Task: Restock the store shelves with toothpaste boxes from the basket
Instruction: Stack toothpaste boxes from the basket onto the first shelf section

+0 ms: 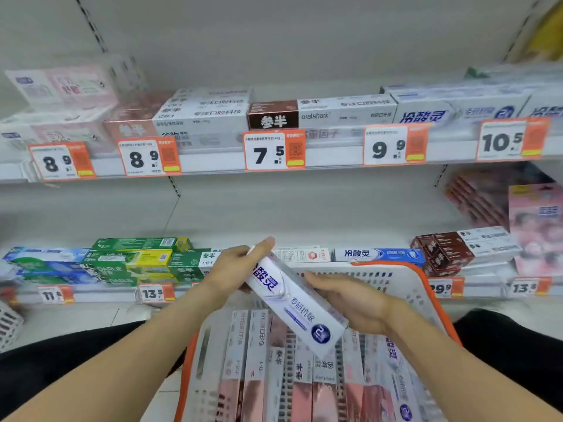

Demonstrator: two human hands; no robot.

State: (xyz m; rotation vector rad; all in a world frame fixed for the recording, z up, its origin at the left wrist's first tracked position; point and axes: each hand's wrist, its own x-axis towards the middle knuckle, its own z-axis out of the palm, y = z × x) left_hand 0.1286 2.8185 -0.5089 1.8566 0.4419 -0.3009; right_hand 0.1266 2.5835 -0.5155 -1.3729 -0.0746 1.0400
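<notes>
Left hand: the left hand is gripping the upper end of a white toothpaste box, fingers curled round it.
Right hand: the right hand is grasping the same box near its lower end, from the right side.
Held box: it is tilting diagonally between the two hands, its top pointing up-left, blue lettering facing the viewer.
Basket: a white basket with an orange rim is sitting directly beneath both hands.
Basket contents: more boxes, pink and white, are lying side by side under the held one.
Lower shelf: beyond the fingertips, green boxes are lying stacked to the left.
Upper shelf: well above the hands, orange price tags are hanging along the edge.
</notes>
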